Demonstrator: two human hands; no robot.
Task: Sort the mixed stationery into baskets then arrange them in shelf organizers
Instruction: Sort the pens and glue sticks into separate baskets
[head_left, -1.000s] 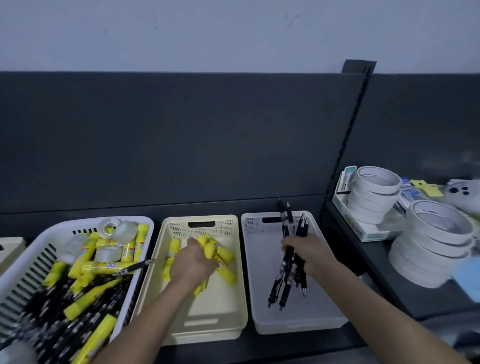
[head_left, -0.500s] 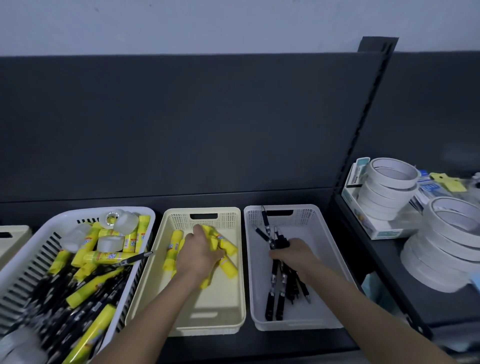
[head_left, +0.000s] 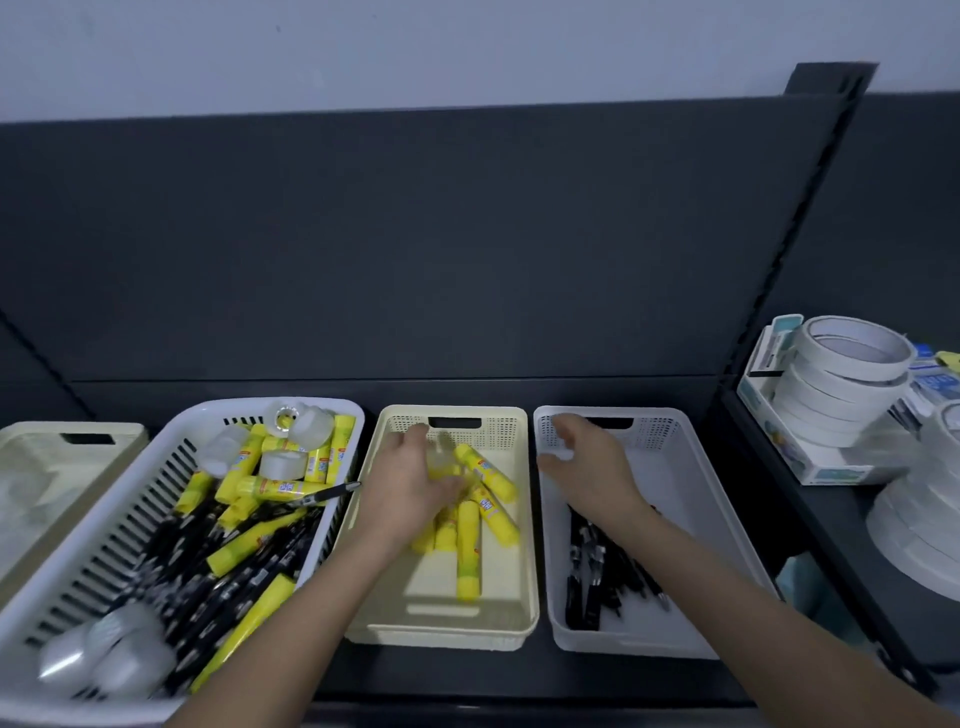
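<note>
Mixed stationery (head_left: 228, 519) lies heaped in the large slatted white basket (head_left: 218, 408) on the left: yellow glue sticks, black pens and clear tape rolls (head_left: 291, 431) tangled together, so most of the sorting looks undone. Just right of it, a cream basket (head_left: 441, 631) holds a small pile of glue sticks (head_left: 467, 551), and beside that a white basket (head_left: 691, 519) holds a loose bundle of pens (head_left: 592, 577) near its front. The left hand (head_left: 410, 488) hovers over the glue sticks with fingers spread; it is blurred, but appears to grasp nothing. The right hand (head_left: 589, 467) hangs above the far end of the white basket, fingers relaxed and empty, clear of the pens below. I judge this to be the drop-off of a sorting round, with each kind let go into its own basket. The next move would call for both hands to travel back left to the mixed heap and pick out single kinds, working pens free from under the glue sticks without dragging tape rolls along. Arranging in shelf organizers looks a long way off.
</note>
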